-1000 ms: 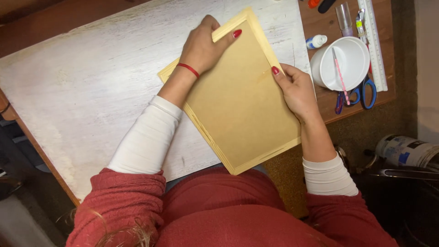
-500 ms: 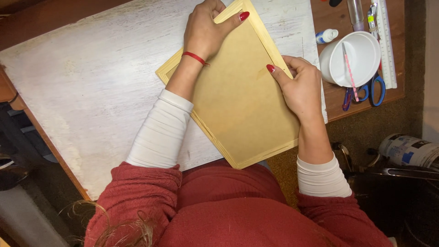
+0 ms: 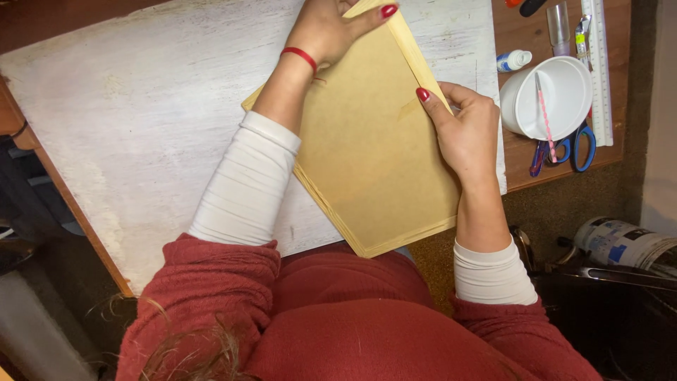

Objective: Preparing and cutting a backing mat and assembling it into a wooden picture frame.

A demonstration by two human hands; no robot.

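On the whitewashed worktop (image 3: 141,127), my left hand (image 3: 328,28) has slid farther up the wooden panel (image 3: 367,148); right hand (image 3: 465,134) fingers grip its right edge, steadying it flat.

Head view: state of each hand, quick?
Left hand: closed on the far end of the wooden board.
Right hand: closed on the board's right edge.
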